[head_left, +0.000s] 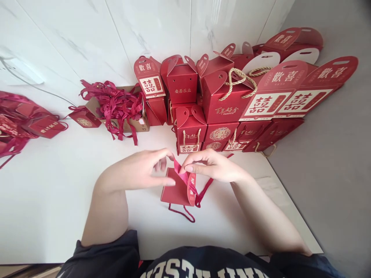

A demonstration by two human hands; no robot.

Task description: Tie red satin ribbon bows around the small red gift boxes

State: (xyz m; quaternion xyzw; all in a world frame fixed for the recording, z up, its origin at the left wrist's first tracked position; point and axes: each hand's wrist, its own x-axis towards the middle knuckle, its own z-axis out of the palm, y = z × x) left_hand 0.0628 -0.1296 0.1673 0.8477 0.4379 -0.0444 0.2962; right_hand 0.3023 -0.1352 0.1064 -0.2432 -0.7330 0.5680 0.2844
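A small red gift box (175, 191) lies on the white table below my hands, with a dark red cord handle (187, 216) looping out at its near side. A pink-red ribbon (181, 174) runs across the top of the box, and its tail (204, 192) trails off to the right. My right hand (213, 166) pinches the ribbon between thumb and bent fingers. To the left of it, my left hand (149, 170) hovers over the box, thumb and index finger apart; its index fingertip is close by the ribbon's upper end, and I cannot tell whether they touch.
Stacked red gift boxes (222, 135) with rope handles fill the back right. A cardboard box (142, 125) heaped with red ribbons (118, 102) stands at the back, beside a small red box (84, 119). Ribboned red boxes (43, 123) crowd the far left. A grey wall (327, 154) borders the right.
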